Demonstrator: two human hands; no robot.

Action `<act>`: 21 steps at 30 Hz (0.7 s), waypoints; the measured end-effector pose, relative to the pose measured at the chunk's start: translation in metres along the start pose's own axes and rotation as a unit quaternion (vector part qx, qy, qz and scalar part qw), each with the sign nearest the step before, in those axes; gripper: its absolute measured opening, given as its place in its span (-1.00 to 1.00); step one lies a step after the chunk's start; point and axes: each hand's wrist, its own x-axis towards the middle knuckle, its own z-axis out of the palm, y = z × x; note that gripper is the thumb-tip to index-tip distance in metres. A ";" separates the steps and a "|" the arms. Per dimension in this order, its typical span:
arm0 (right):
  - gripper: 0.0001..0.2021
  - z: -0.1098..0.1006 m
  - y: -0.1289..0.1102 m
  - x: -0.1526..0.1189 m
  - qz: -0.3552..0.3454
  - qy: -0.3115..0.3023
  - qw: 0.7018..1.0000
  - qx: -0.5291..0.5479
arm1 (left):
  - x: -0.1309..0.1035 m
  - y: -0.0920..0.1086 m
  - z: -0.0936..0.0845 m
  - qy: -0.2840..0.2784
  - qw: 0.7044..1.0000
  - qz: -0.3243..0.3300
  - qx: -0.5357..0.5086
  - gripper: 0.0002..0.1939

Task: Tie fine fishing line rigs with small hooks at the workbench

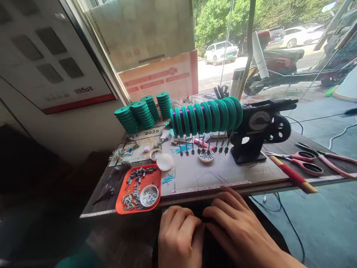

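Observation:
My left hand [180,236] is below the front edge of the table, its fingers curled in. Beside it, my right hand [234,219] has bent fingers, with its fingertips close to the left hand's thumb side. Whatever the two hands pinch, if anything, is hidden behind the fingers. Above them stands a black hand-cranked winding machine [258,123] with a gear wheel. Its shaft carries a row of green ring spools [206,115] with purple strips between some of them. Small dark twisted-wire pieces [192,149] hang below the spools.
An orange tray [121,199] holds metal tubes and a white cup [149,195]. Stacked green spools [143,113] stand at the back left. Scissors [301,156], pliers [334,163] and a red-wrapped wooden stick [295,176] lie right. A bowl of beads [206,155] sits under the shaft.

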 end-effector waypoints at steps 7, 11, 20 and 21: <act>-0.78 -0.003 0.001 0.001 -0.003 -0.007 1.000 0.006 | 0.001 0.002 0.000 -0.003 1.000 -0.001 -0.008 -0.84; -0.83 -0.003 0.001 0.000 0.005 -0.014 1.000 0.008 | 0.001 0.004 0.000 0.004 1.000 -0.022 -0.016 -0.86; -0.80 -0.004 0.001 0.001 0.000 -0.024 1.000 0.007 | 0.003 0.004 0.000 -0.003 1.000 -0.022 -0.018 -0.85; -0.78 -0.005 0.001 0.001 -0.003 -0.019 1.000 0.005 | 0.003 0.004 0.000 -0.007 1.000 -0.015 -0.014 -0.85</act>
